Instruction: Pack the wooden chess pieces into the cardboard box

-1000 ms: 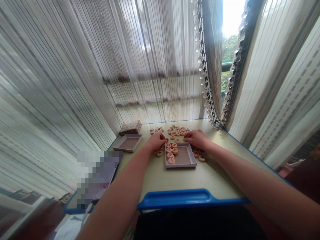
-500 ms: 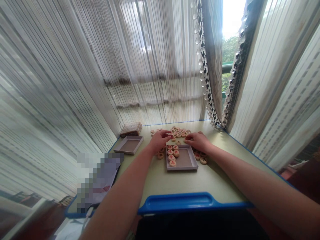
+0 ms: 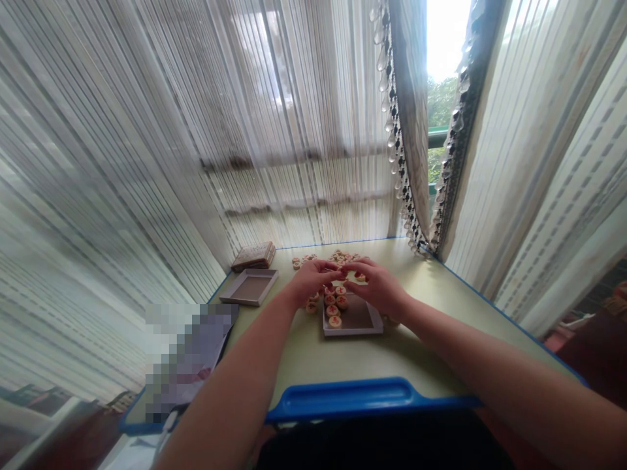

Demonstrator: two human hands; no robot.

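My left hand (image 3: 311,282) and my right hand (image 3: 376,284) meet over the far edge of a shallow white box (image 3: 353,331). The fingers of both are bent and closed at the tips around Chinese chess pieces, which are mostly hidden by the fingers. Inside the box, round wooden Chinese chess pieces (image 3: 335,322) with red characters lie along the left side; the right part shows its brown bottom. More Chinese chess pieces (image 3: 340,255) are scattered behind the hands, and a few (image 3: 311,307) lie left of the box.
A second shallow box (image 3: 234,299) stands at the table's left, with a stack of flat brown boards (image 3: 253,255) behind it. Nearer on the left lies a tablet-like device (image 3: 210,352), partly pixelated. The blue tray edge (image 3: 347,397) runs along the front; sheer curtains (image 3: 294,176) hang behind.
Both hands have moved towards each other, the right one further, and their fingertips now meet above the box's far edge. The right hand now covers the box's far right corner.
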